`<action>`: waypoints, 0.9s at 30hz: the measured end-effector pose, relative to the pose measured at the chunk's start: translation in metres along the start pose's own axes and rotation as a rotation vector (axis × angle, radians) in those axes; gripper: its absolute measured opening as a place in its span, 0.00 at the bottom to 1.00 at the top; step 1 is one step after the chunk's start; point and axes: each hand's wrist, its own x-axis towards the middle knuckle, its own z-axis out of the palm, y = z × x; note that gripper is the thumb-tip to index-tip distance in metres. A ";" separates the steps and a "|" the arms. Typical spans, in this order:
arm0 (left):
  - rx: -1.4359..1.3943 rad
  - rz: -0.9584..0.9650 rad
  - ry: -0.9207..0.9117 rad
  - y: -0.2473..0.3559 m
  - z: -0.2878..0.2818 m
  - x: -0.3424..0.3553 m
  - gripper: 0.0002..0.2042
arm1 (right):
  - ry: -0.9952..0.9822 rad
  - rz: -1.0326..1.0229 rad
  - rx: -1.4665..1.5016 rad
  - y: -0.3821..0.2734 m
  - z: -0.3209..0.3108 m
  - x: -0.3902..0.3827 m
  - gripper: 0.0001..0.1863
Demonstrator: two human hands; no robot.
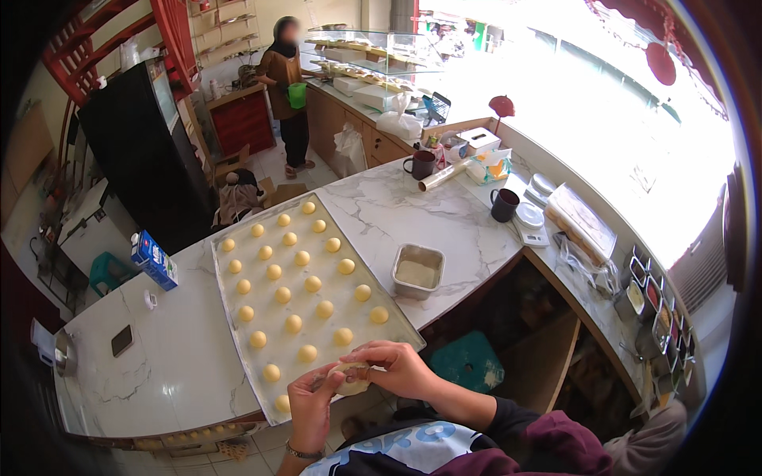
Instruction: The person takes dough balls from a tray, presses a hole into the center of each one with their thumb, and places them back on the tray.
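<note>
Over the near end of a large pale tray point(270, 343) with rows of yellow dough balls point(294, 324), both my hands hold a piece of pale dough point(351, 383). My left hand point(311, 401) grips it from the left with the thumb pressed on it. My right hand point(397, 369) has its fingers curled over its top and right side, partly hiding it. Beyond my right hand, a square metal pan point(418, 271) with pale contents stands on the marble counter point(143, 357).
Milk carton point(153, 260), phone point(122, 340) and steel bowl point(65, 355) sit left; mugs point(504, 205), scale point(530, 228) and containers point(651, 305) right. A teal stool point(464, 361) is below. A co-worker point(282, 91) with a green container stands at the back; another person point(238, 198) crouches behind the counter.
</note>
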 end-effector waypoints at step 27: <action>0.168 -0.092 0.004 0.007 -0.008 0.005 0.10 | -0.134 -0.026 -0.057 0.001 0.002 0.016 0.11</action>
